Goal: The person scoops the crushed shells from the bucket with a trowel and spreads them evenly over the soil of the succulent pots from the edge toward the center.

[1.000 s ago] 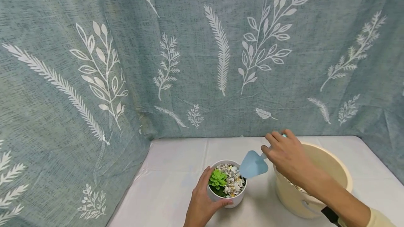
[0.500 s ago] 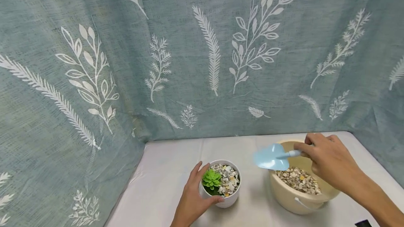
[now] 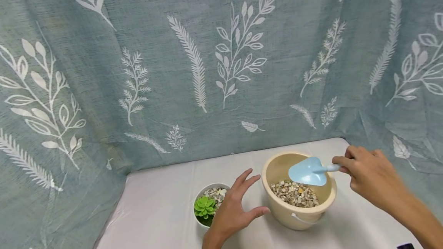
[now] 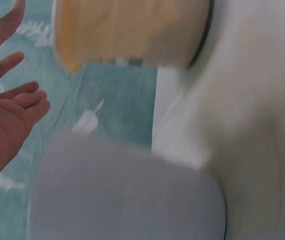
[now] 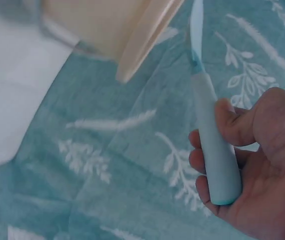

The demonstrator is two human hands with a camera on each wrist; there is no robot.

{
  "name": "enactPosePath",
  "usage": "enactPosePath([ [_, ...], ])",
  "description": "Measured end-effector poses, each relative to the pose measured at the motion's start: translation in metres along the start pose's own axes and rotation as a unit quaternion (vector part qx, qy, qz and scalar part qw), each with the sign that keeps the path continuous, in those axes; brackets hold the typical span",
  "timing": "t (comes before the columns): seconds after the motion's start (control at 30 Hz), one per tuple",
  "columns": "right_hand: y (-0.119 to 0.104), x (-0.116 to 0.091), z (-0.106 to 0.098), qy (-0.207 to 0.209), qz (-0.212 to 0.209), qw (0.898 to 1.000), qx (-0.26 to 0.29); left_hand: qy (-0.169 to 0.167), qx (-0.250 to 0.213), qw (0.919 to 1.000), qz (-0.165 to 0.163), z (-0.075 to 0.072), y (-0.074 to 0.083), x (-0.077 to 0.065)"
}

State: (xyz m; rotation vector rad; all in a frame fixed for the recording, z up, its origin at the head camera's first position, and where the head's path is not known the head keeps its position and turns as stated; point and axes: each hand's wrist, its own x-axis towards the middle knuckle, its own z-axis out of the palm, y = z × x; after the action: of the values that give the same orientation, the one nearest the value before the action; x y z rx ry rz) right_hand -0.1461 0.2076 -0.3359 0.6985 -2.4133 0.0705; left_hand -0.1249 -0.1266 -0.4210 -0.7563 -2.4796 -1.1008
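Note:
My right hand [image 3: 372,174] grips the pale handle of a light blue trowel [image 3: 309,171]. The trowel's blade overlaps the inside of a cream bucket [image 3: 292,212] in the head view, and a layer of small shells or pebbles [image 3: 295,193] covers the bucket's bottom. In the right wrist view the fingers and thumb wrap the trowel handle [image 5: 215,145]. My left hand [image 3: 235,206] is spread, holding nothing, between the bucket and a white pot [image 3: 199,222]. A green succulent [image 3: 205,205] and shell pieces [image 3: 217,193] fill the pot, partly hidden by that hand.
A white cloth [image 3: 149,206] covers the table. Behind it hangs a blue-green curtain [image 3: 207,133] with white leaf prints. The bucket's thin wire handle [image 3: 304,221] hangs down at its front.
My left hand has left the pot and moved right toward the bucket. The right hand has drawn the trowel from beside the pot to over the bucket. The head view has turned right.

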Motion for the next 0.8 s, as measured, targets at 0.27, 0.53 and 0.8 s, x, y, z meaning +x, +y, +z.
enactPosePath([
  [0.27, -0.003, 0.009, 0.023, -0.054, -0.075, 0.989, -0.114, -0.006, -0.02, 0.9997, -0.009, 0.049, 0.002, 0.015],
  [0.53, -0.026, 0.031, 0.062, -0.065, -0.149, 0.971, -0.176, 0.016, -0.059, 0.9974, -0.04, 0.058, 0.002, 0.013],
  [0.8, -0.035, 0.033, 0.08, -0.074, -0.149, 0.967, -0.194, 0.014, -0.057, 0.9975, -0.039, 0.058, 0.002, 0.012],
])
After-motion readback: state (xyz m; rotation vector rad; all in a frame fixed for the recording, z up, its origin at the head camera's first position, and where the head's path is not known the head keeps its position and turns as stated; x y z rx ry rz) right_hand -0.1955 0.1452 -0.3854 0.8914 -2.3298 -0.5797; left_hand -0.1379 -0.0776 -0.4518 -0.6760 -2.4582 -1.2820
